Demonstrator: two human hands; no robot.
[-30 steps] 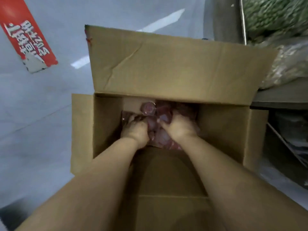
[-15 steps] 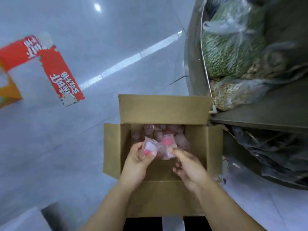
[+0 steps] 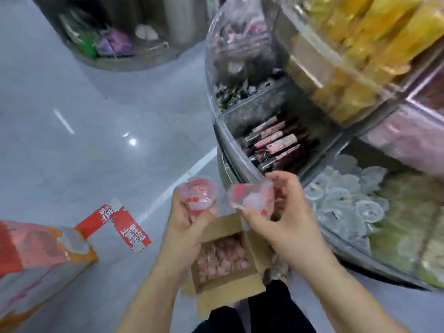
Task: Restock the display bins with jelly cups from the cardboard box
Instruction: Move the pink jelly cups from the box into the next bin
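My left hand point(image 3: 186, 223) grips a pink jelly cup point(image 3: 198, 197) with a cherry print on its lid, held upright above the floor. My right hand point(image 3: 280, 215) holds a second pink jelly cup point(image 3: 249, 199) tilted on its side, close to the rim of the round display stand. Below both hands the open cardboard box point(image 3: 230, 288) stands on the floor with several pink jelly cups point(image 3: 222, 257) inside. A display bin of clear-lidded jelly cups point(image 3: 346, 200) lies just right of my right hand.
The tiered display stand point(image 3: 240, 162) fills the right side, with bins of dark wrapped bars point(image 3: 278, 145), yellow packets point(image 3: 360, 56) and green sweets point(image 3: 408, 231). A red and orange carton point(image 3: 36, 255) stands at the left on the grey floor. A second round stand point(image 3: 115, 39) is far back.
Both hands have risen out of the box, each with a jelly cup, up to the level of the display bins. The view has lifted from the box toward the stand.
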